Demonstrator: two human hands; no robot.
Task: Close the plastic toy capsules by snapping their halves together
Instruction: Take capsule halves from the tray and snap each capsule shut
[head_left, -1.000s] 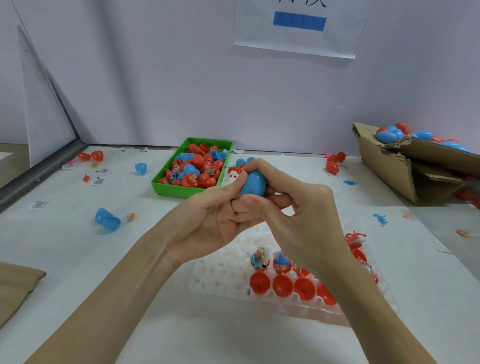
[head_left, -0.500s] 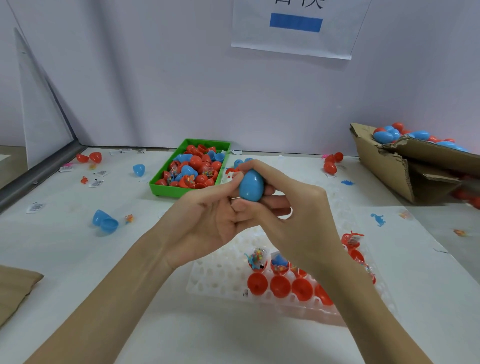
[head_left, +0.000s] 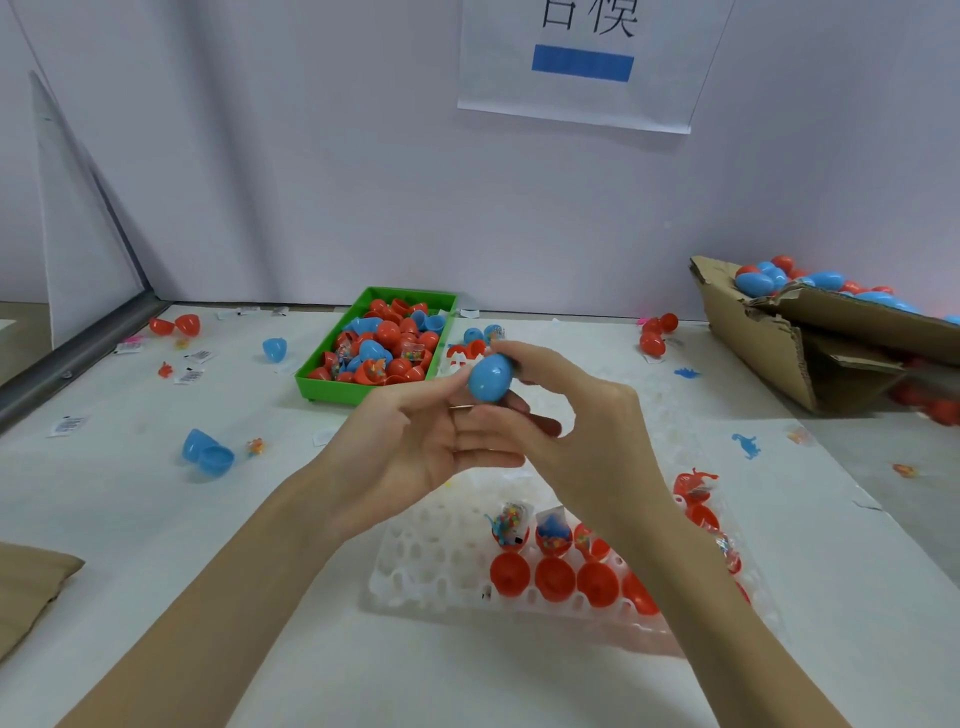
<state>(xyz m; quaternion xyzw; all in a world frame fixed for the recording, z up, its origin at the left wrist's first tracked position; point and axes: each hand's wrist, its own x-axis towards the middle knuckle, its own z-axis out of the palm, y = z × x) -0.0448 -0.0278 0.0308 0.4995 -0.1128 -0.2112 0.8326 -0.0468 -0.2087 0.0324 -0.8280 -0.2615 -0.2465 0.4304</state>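
Blue plastic egg capsule (head_left: 489, 378) sits closed, pinched by right hand (head_left: 582, 431); left hand (head_left: 415, 447) relaxes open; red capsule halves (head_left: 553, 577) at 5 o'clock await lids.

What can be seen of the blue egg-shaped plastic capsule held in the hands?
The blue egg-shaped plastic capsule is smooth, glossy and opaque, and looks closed; no seam gap shows. It is held above the white table, tilted, narrow end up and to the right. The right hand pinches it between fingertip and thumb. The left hand lies open beside it, its fingertips at the capsule's lower left side. Contents are hidden.
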